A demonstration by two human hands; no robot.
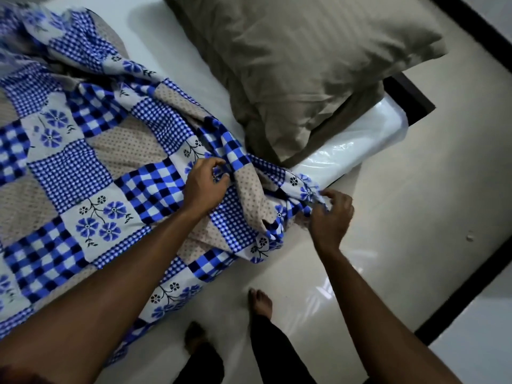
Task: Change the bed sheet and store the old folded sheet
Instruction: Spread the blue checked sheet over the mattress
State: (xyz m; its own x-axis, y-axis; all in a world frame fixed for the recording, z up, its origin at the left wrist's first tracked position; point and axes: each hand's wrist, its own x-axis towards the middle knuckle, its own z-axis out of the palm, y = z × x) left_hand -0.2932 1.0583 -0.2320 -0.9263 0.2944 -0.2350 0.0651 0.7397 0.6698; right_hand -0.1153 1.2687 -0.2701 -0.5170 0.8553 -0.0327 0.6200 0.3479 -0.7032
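Note:
A blue, white and beige patchwork bed sheet (83, 167) lies rumpled across the bed, bunched toward the near right corner. My left hand (206, 184) pinches a fold of it in the middle of the bunch. My right hand (331, 214) grips the sheet's corner at the mattress edge, just off the side of the bed. The white mattress (368, 139), wrapped in shiny plastic, is bare at the corner and along the far side.
A large beige pillow (304, 67) rests on the mattress by the corner, just beyond the bunched sheet. A dark bed frame corner (410, 98) pokes out past it. My bare feet (260, 300) stand on the glossy cream floor beside the bed. A dark floor border (457, 297) runs at right.

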